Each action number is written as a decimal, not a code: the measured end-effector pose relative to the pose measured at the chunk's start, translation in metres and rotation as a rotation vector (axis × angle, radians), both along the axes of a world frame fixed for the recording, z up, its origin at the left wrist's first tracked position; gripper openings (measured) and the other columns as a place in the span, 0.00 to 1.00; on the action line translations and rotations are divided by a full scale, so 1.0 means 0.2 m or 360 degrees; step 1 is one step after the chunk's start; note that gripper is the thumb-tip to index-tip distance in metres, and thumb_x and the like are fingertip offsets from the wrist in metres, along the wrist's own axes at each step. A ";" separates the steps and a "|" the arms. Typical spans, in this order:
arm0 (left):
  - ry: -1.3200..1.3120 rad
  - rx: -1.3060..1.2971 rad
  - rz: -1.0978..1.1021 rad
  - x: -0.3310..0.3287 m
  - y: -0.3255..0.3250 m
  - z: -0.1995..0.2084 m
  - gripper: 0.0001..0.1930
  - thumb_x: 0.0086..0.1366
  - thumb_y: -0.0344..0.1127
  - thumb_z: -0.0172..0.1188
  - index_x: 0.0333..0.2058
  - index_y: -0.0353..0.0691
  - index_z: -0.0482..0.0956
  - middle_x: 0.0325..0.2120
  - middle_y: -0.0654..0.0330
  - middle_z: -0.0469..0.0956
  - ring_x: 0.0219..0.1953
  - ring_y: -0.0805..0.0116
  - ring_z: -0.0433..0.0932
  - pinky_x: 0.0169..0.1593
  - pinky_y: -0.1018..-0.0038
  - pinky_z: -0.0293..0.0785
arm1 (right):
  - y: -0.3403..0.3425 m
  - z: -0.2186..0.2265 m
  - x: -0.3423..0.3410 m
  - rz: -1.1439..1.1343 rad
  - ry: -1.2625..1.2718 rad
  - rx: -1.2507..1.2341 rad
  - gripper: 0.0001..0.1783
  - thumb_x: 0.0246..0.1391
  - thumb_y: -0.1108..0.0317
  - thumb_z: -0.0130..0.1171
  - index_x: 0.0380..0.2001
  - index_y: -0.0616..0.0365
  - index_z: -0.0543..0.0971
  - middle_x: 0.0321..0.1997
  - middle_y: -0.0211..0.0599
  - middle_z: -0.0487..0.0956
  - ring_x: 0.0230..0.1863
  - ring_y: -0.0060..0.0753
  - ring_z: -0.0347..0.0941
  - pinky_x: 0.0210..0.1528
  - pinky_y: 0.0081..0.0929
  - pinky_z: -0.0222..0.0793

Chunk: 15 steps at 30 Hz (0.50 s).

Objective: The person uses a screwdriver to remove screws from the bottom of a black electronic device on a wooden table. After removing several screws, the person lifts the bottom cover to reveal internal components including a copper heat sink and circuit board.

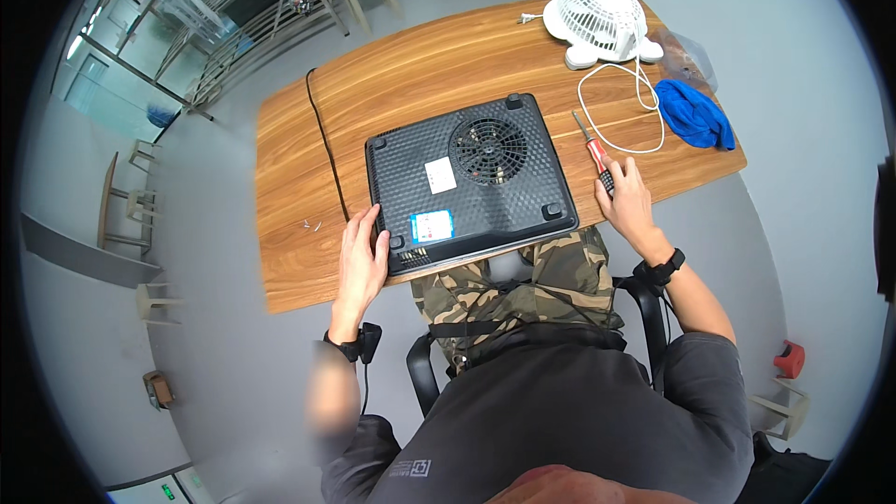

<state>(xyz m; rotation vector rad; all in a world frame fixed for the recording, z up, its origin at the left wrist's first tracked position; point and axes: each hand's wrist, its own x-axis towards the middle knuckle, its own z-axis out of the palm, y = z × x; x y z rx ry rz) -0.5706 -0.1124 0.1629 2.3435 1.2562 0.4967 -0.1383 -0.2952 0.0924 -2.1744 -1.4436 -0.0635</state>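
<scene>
A black induction cooker [411, 163] lies bottom side up on the table, showing its round fan grille [488, 151], corner feet and two labels. My left hand [361, 257] rests along its near left edge, fingers stretched out and thumb by the corner foot. To the right of the cooker lies a screwdriver [596, 150] with a red and black handle, its metal shaft pointing away from me. The thumb and fingers of my right hand [628, 201] are closed around the black end of that handle. A few small pale screws [313, 225] lie left of my left hand.
A white fan [597, 19] with a looped white cord [607, 144] stands at the far right of the wooden table [420, 65]. Near it are a blue cloth [693, 115] and a clear plastic bag [689, 58]. A black cable [326, 140] runs along the left side.
</scene>
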 end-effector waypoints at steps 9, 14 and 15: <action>-0.0033 -0.0083 -0.0129 0.01 -0.09 -0.02 0.37 0.60 0.41 0.75 0.67 0.46 0.71 0.73 0.45 0.57 0.71 0.41 0.63 0.72 0.51 0.62 | 0.01 0.23 -0.13 0.0508 -0.0122 0.0135 0.29 0.52 0.58 0.73 0.55 0.57 0.77 0.51 0.42 0.73 0.53 0.53 0.69 0.58 0.46 0.64; -0.0195 0.0047 -0.0193 -0.04 -0.08 -0.04 0.27 0.53 0.33 0.79 0.52 0.39 0.81 0.62 0.49 0.68 0.61 0.47 0.74 0.61 0.58 0.75 | 0.02 0.22 -0.15 0.0980 0.0204 -0.0057 0.27 0.52 0.57 0.74 0.54 0.54 0.80 0.47 0.38 0.74 0.51 0.47 0.69 0.55 0.42 0.66; -0.0299 -0.0006 -0.0182 -0.03 -0.08 -0.02 0.21 0.55 0.30 0.77 0.48 0.38 0.84 0.57 0.52 0.71 0.57 0.52 0.76 0.58 0.62 0.77 | 0.03 0.25 -0.18 0.0986 0.0197 -0.0003 0.25 0.52 0.60 0.74 0.52 0.54 0.81 0.46 0.37 0.74 0.50 0.45 0.70 0.54 0.40 0.67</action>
